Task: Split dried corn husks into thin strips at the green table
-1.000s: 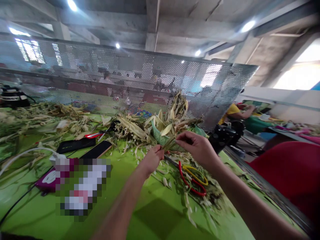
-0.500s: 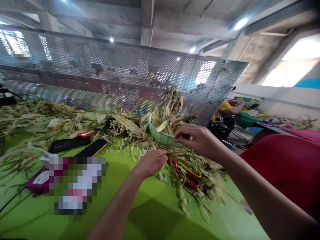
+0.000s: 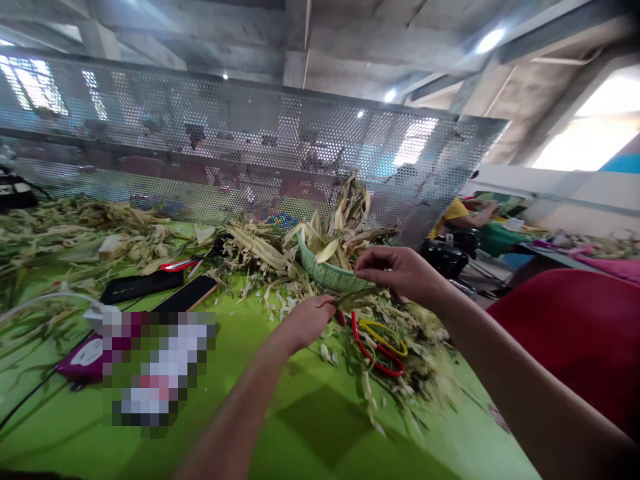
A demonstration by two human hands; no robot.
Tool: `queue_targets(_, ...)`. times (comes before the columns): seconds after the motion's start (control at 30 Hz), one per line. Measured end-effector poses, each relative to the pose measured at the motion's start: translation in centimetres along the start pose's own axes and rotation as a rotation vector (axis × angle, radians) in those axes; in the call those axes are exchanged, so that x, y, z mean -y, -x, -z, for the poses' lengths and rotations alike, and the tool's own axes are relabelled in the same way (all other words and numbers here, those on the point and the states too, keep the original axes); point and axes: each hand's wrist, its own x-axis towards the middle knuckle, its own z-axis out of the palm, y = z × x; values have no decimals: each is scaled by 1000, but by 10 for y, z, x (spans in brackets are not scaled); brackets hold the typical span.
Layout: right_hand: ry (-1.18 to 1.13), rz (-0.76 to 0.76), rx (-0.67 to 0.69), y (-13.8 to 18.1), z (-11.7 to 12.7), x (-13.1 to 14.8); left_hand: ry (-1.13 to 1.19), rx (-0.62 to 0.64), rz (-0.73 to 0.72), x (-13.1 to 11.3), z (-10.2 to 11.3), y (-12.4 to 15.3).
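My left hand pinches the near end of a thin green husk strip just above the green table. My right hand pinches the far end of the same strip, close to a green woven basket filled with dry corn husks. Below my hands lie scissors with red and yellow handles among husk scraps.
A perforated metal screen stands behind the table. Husk piles spread along the left, with red-handled scissors, two dark phones and a white cable. A red seat is at right; another person works beyond.
Both hands have come down from in front of the basket toward the table, still holding the strip. The left hand has moved slightly away from the right.
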Motion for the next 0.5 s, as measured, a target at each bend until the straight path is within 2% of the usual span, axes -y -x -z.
queue_targets(0.1,292,228,-115,13,-2,16,118,-137,45,4,1,-3)
queue_targets(0.17,379,294,-120,24,-5,25,268,-165,83,2,3,-4)
queue_targets(0.23,351,253,-68,33,-10,26,411,-173,125,0,5,-5)
queue_targets(0.33,186,29,34,36,-21,8,558,-152,131,2,6,-9)
queue_targets(0.43,-31,-168,-14,28,-36,-17,625,-85,113,6,4,-11)
queue_targets(0.5,-264,-185,24,21,-46,-27,638,-12,106,8,2,-12)
